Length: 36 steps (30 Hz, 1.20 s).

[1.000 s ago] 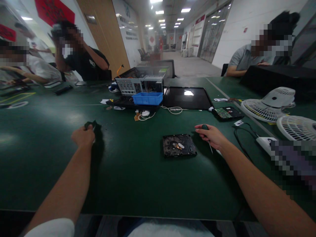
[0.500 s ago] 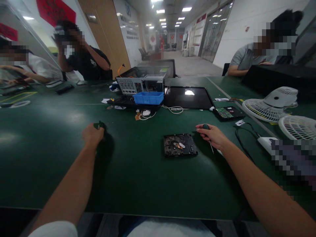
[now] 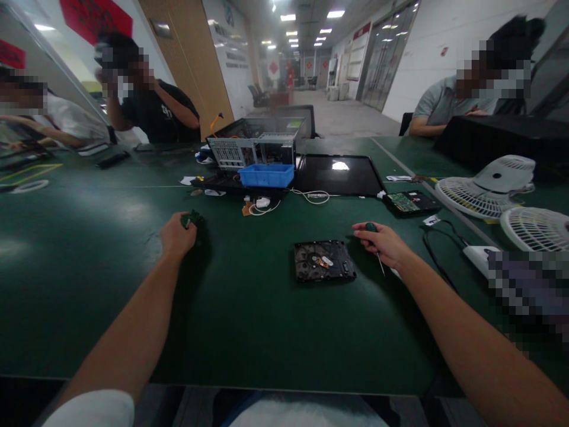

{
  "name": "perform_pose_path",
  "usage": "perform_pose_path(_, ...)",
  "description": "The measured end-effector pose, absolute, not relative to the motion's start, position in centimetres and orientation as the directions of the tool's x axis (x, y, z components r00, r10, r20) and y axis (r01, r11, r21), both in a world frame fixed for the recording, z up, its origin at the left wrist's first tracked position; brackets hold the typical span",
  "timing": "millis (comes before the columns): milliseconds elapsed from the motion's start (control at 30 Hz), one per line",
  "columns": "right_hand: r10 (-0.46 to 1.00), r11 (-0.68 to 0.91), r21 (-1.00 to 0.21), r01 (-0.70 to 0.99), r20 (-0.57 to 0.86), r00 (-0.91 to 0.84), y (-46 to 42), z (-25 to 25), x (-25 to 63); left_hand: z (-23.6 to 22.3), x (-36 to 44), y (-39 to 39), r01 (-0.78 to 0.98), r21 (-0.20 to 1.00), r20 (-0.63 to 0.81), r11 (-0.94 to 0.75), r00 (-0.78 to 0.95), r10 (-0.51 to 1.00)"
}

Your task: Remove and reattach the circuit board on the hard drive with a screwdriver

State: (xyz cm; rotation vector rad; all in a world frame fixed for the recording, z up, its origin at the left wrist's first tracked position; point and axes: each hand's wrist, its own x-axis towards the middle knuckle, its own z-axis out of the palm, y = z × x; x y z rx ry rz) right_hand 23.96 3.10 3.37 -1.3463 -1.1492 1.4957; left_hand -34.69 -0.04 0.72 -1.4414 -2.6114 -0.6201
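Observation:
My left hand (image 3: pixel 178 237) is closed on a small green circuit board (image 3: pixel 194 218), held over the left part of the table; the fingers cover part of it. My right hand (image 3: pixel 384 246) grips a screwdriver (image 3: pixel 370 227). Its dark green handle shows above the fingers and its thin metal shaft points down towards me. Between the two hands, closer to the right one, a hard drive (image 3: pixel 311 270) lies flat on the green table (image 3: pixel 249 320). A pale piece sits on the drive's upper face. Neither hand touches the drive.
Beyond the hands stand an opened computer case (image 3: pixel 231 154), a blue tray (image 3: pixel 267 176) and a black panel (image 3: pixel 338 184). Another drive with a green board (image 3: pixel 411 203), white fans (image 3: pixel 466 196) and a black cable (image 3: pixel 429 246) lie right. Other people sit across the table.
My left hand has moved to the right with the circuit board, and more of the board shows. My right hand, the screwdriver and the hard drive have stayed put.

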Motion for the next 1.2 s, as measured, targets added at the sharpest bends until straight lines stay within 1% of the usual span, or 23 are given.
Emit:
perform_pose_path(233,0.955,-0.272,-0.962,0.011,-0.271,-0.125,3.0,3.3,24.0,1.0,-35.3,-0.1,0.857,0.290,0.259,0.425,-0.498,0.828)
perform_pose_path(433,0.952,-0.281,-0.960,0.010,-0.280,-0.121,3.1,3.2,24.1,1.6,-35.9,-1.0,0.819,0.308,0.322,0.483,-0.568,0.757)
perform_pose_path(567,0.955,-0.275,-0.961,0.009,-0.275,-0.115,3.1,3.4,24.0,1.4,-36.2,-1.5,0.794,0.313,0.314,0.521,-0.604,0.733)
perform_pose_path(733,0.956,-0.274,-0.962,0.011,-0.273,-0.108,3.1,3.4,24.0,1.1,-36.3,-0.9,0.808,0.281,0.311,0.518,-0.587,0.748)
perform_pose_path(967,0.955,-0.275,-0.961,0.010,-0.275,-0.109,3.0,3.4,24.0,0.8,-36.5,-0.2,0.846,0.222,0.256,0.484,-0.530,0.808)
perform_pose_path(1200,0.955,-0.274,-0.961,0.025,-0.275,-0.114,3.1,3.3,24.0,0.7,-36.9,-0.6,0.847,0.220,0.208,0.484,-0.525,0.825)
